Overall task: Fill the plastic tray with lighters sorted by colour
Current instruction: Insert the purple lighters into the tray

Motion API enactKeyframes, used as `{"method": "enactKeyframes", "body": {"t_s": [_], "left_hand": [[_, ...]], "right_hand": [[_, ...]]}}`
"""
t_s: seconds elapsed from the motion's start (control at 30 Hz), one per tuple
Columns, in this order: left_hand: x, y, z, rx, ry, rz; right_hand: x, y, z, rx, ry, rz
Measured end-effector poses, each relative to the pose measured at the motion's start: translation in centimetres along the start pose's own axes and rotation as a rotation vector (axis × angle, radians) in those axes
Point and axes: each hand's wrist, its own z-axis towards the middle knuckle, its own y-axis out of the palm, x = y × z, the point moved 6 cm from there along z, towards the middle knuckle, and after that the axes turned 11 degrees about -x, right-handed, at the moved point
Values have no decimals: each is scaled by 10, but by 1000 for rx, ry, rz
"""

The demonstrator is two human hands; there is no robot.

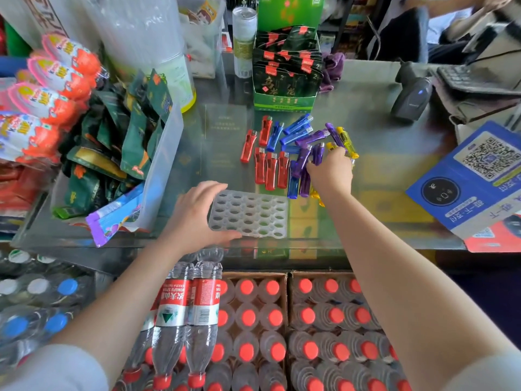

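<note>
Beside tray [249, 214], lighters [284, 153], green box [284, 88] behind

Right hand [331, 169] covering several purple and yellow lighters [304, 162]; fingertips out of sight. Keyboard [473, 79] cut off at right edge.
</note>
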Motion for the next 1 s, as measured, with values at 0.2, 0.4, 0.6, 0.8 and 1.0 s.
{"method": "enactKeyframes", "body": {"t_s": [0.2,0.4,0.6,0.8,1.0], "left_hand": [[2,3,1,40,-1,29],[-3,-1,-3,17,4,-21],[-12,0,-4,-58,22,-2],[-11,-1,-3,-33,34,-2],[-12,0,-1,20,26,53]], "right_hand": [[-1,6,2,-87,-109,-73],[-8,3,-30,-218,-214,52],[-19,34,-70,-523,-162,446],[-45,61,-85,-596,-317,562],[-66,80,-83,-545,-428,560]]}}
